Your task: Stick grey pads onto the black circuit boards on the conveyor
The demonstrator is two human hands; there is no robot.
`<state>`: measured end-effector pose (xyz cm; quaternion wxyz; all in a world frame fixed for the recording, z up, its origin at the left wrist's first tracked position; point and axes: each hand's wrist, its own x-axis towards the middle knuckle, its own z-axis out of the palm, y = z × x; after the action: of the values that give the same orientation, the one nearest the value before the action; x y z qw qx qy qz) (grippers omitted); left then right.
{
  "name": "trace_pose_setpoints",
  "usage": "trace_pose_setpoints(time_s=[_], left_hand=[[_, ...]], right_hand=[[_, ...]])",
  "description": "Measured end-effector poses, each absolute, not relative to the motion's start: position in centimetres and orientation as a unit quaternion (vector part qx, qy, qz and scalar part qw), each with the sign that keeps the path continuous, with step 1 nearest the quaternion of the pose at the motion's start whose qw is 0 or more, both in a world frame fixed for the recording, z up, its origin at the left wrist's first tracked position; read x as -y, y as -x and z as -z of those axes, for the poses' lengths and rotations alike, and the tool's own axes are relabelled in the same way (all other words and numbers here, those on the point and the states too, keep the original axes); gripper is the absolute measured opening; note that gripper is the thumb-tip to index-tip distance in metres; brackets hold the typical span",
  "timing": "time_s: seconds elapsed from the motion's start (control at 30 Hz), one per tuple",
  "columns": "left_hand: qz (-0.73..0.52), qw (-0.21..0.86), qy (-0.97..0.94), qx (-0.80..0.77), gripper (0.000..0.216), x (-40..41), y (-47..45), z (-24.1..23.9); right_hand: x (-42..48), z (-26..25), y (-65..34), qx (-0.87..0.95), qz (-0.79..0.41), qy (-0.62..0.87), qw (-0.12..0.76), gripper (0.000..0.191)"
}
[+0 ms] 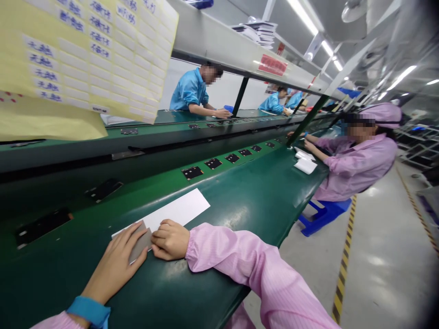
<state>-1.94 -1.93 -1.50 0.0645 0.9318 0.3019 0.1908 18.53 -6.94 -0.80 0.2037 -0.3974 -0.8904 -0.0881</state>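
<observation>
My left hand (118, 256), with a blue band at the wrist, lies with fingers spread over a flat grey rectangular piece (140, 246). Its fingertips and thumb rest on that piece. At the piece's right edge is my right hand (170, 239), its fingers curled together in a pinch. What sits between those fingertips is hidden. Under and behind the hands, a white paper sheet (181, 208) lies on the green bench top (240, 205).
A belt beyond the bench carries several dark flat parts (192, 172). Yellow label sheets (85, 64) hang at upper left. A person in pink (360, 160) sits to the right by white papers (305, 165). A person in blue (190, 91) works opposite. A green post (307, 119) rises ahead.
</observation>
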Motion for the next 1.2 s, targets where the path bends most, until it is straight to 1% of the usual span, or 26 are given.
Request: trace_pose_setpoints(time_s=[0.13, 0.23, 0.33, 0.37, 0.43, 0.53, 0.7, 0.97, 1.2], left_hand=[[-0.2, 0.065, -0.931, -0.297, 0.043, 2.6, 1.6, 0.6], [-0.205, 0.074, -0.928, -0.301, 0.039, 3.0, 1.4, 0.0], [-0.201, 0.085, -0.925, -0.309, 0.039, 3.3, 1.4, -0.5], [-0.201, 0.09, -0.924, -0.313, 0.039, 3.4, 1.4, -0.6], [-0.204, 0.099, -0.921, -0.317, 0.04, 3.5, 1.5, -0.7], [-0.213, 0.112, -0.917, -0.318, 0.04, 3.6, 1.5, -0.7], [-0.215, 0.122, -0.913, -0.323, 0.036, 3.7, 1.5, -0.8], [-0.231, 0.131, -0.911, -0.315, 0.03, 3.8, 1.5, -1.0], [-0.223, 0.132, -0.912, -0.318, 0.029, 3.9, 1.5, -1.2]], right_hand=[[7.3, 0.3, -18.8, 0.88, 0.053, 0.391, 0.264, 0.023], [7.3, -0.1, -19.1, 0.851, -0.004, 0.429, 0.302, 0.023], [6.9, -0.2, -19.4, 0.813, -0.071, 0.484, 0.316, 0.011], [6.7, -0.2, -19.4, 0.806, -0.093, 0.493, 0.315, 0.012], [6.2, -0.1, -19.2, 0.802, -0.132, 0.498, 0.304, 0.017], [5.6, -0.3, -18.4, 0.799, -0.162, 0.508, 0.278, 0.015], [4.8, -1.0, -17.0, 0.773, -0.151, 0.571, 0.232, 0.014], [3.9, -2.1, -17.0, 0.767, -0.162, 0.599, 0.164, 0.006], [3.1, -2.2, -17.0, 0.784, -0.165, 0.586, 0.121, 0.01]])
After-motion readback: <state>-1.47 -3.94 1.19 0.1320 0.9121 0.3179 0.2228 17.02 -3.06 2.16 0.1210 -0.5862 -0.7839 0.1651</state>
